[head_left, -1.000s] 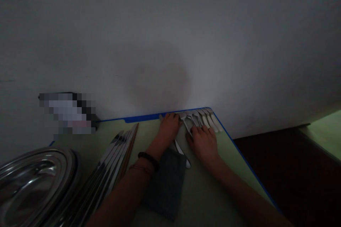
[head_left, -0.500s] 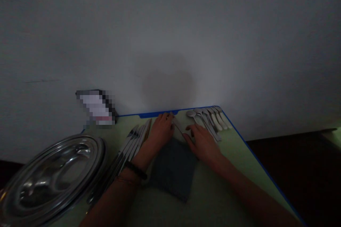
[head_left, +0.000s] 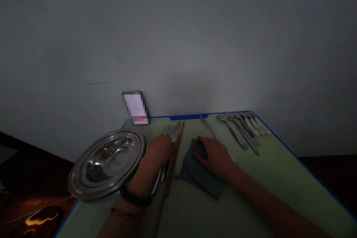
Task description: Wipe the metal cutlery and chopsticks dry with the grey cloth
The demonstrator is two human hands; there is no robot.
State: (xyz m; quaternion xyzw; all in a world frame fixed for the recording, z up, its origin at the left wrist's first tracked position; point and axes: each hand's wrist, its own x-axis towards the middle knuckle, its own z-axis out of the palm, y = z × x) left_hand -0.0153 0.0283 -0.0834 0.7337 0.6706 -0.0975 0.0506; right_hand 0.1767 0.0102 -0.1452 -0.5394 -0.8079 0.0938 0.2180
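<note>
My left hand (head_left: 157, 152) rests over a row of table knives (head_left: 175, 130) beside the metal plates. Its fingertips are hidden behind the hand, so whether it grips a knife cannot be made out. Along the row's right side lie thin brown sticks like chopsticks (head_left: 176, 156). My right hand (head_left: 216, 156) is closed on a folded grey-blue cloth (head_left: 202, 173), thumb and fingers at its upper edge. A single knife (head_left: 209, 128) lies slanted on the table just beyond the right hand, its lower part passing behind the hand.
Stacked shiny metal plates (head_left: 108, 163) stand at the table's left edge. Several spoons (head_left: 234, 130) and white-handled cutlery (head_left: 252, 124) lie at the back right. A phone (head_left: 136, 108) leans against the wall. The green table (head_left: 264, 186) has a blue rim.
My left hand has moved from the single knife to the knife row. The single knife now lies right of the cloth. My right hand has taken hold of the cloth. The view has shifted left.
</note>
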